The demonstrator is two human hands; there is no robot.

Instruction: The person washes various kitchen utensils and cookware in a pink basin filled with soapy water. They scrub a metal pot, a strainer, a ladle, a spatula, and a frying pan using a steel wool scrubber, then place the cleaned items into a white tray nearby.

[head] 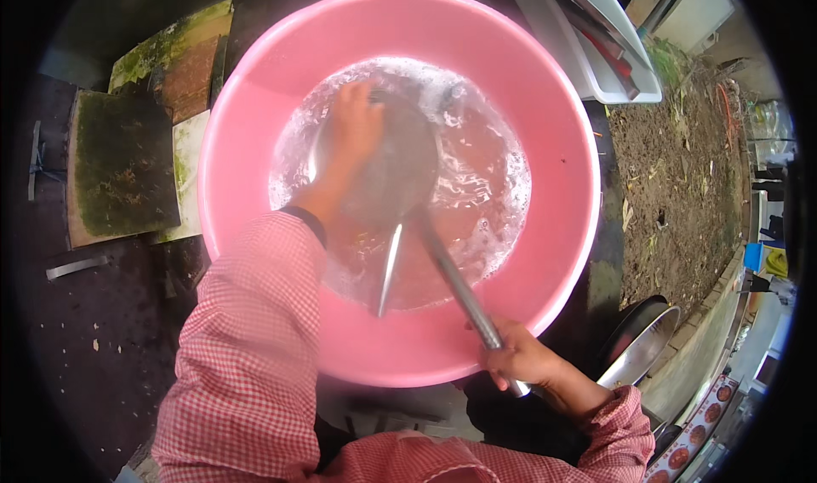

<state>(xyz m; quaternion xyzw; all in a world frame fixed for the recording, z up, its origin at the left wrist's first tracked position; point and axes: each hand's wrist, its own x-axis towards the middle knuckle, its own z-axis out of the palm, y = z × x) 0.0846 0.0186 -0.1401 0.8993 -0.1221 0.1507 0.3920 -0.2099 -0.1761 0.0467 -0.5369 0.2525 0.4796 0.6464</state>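
In front of me a large pink plastic basin holds sudsy, murky water. A round, greyish metal utensil head, perhaps a pan or a large skimmer, lies at the water, blurred. My right hand grips its long steel handle near the end, over the basin's near rim. Bent over the round head's left part, my left hand is blurred; whether it holds something against the metal I cannot tell. A second shiny metal handle slants up out of the water between my arms.
At the upper right stands a white plastic tub with knives or similar long tools in it. Mossy boards lie to the left. Pans rest at the lower right, near bare soil.
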